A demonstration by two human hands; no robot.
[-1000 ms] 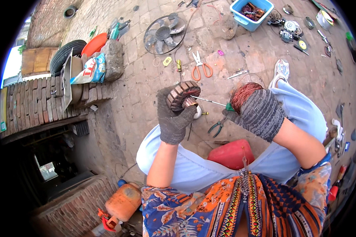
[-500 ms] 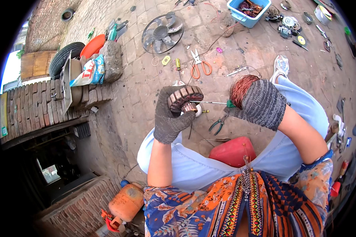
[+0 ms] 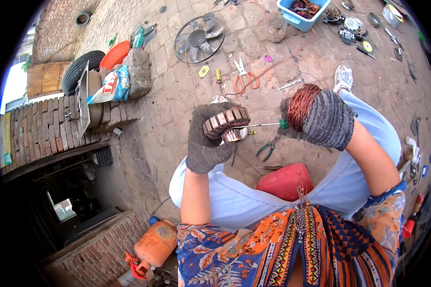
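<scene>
My gloved left hand [image 3: 202, 150] is wrapped around a motor armature [image 3: 227, 119], a slotted dark ring with a copper-coloured commutator [image 3: 231, 135] beneath it. My right hand [image 3: 329, 119], also gloved, is closed on a thick bundle of thin copper wire [image 3: 303, 106] and on the green handle of a screwdriver [image 3: 284, 124]. The screwdriver's thin shaft points left, and its tip is at the armature, where I cannot tell exactly what it touches. Pliers with dark green handles [image 3: 269, 147] lie on the ground below the shaft.
Beyond my hands lie orange-handled scissors [image 3: 246, 82], a yellow screwdriver [image 3: 219, 76] and a round fan [image 3: 198, 39]. A blue basin [image 3: 301, 19] holds copper scrap. Nearer me is a red container [image 3: 287, 182]. Motor parts [image 3: 352, 31] lie far right; a brick wall [image 3: 43, 124] stands left.
My right hand has shifted slightly right with the wire bundle and screwdriver. A long loose wire strand beyond my hands has moved and is now faint. The armature has tilted a little.
</scene>
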